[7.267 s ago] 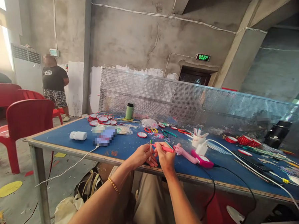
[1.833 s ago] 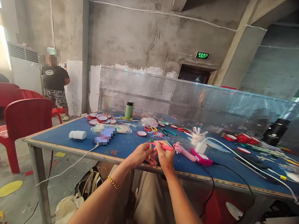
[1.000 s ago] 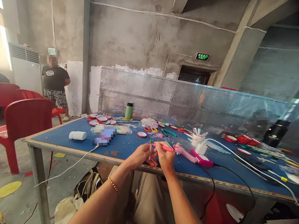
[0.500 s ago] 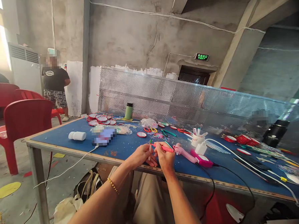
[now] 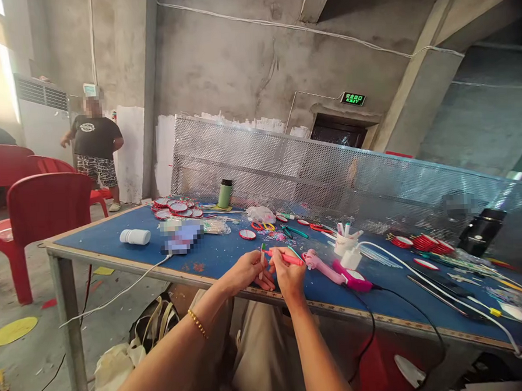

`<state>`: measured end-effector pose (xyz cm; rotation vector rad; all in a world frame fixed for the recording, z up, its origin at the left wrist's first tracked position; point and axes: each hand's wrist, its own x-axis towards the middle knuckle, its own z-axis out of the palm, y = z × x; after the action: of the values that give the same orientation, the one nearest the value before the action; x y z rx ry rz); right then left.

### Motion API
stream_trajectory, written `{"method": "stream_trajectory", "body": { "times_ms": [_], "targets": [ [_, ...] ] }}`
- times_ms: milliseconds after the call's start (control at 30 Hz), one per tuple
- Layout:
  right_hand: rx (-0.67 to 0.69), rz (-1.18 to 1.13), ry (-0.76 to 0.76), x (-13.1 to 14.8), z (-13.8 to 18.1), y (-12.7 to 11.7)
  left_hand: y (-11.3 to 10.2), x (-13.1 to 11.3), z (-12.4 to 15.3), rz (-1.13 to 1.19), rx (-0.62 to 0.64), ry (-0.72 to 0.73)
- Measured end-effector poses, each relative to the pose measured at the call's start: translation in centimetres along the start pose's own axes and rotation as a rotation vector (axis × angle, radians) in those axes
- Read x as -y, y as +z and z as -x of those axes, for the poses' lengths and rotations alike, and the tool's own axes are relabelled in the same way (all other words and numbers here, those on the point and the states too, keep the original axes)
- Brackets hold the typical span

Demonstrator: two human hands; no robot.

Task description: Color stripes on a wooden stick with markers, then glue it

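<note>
My left hand (image 5: 246, 272) is closed on a thin, pale flat stick (image 5: 261, 259) with a green tip, held upright over the table's near edge. In my right hand (image 5: 288, 277) a pinkish-red pen (image 5: 293, 259) is pinched, pointing left so that its end meets or nearly meets the stick just under the green. Whether they touch I cannot tell. Just right of the right hand lies a pink handheld tool (image 5: 326, 268) with a dark cord. A small red-rimmed round disc (image 5: 247, 235) lies beyond my hands.
On the blue table (image 5: 229, 256) are a white bottle (image 5: 134, 237), a phone (image 5: 183, 238), a green flask (image 5: 225, 194), pliers (image 5: 294, 233), a cup of pens (image 5: 345, 240) and stacked red-rimmed discs (image 5: 427, 243). A white cable (image 5: 404, 264) crosses the right side. A perforated metal screen (image 5: 259, 160) stands behind.
My hands, the stick and the pen stay almost where they were. In the background, the standing person has swung an arm out to the side.
</note>
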<state>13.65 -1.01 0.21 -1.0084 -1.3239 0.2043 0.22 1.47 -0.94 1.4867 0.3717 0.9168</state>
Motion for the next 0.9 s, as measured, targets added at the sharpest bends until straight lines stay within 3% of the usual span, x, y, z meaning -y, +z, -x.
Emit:
{"method": "stream_trajectory", "body": {
  "times_ms": [900],
  "targets": [
    [-0.005, -0.006, 0.008, -0.04, -0.02, 0.01, 0.04, 0.00, 0.08, 0.010, -0.003, 0.005]
  ]
}}
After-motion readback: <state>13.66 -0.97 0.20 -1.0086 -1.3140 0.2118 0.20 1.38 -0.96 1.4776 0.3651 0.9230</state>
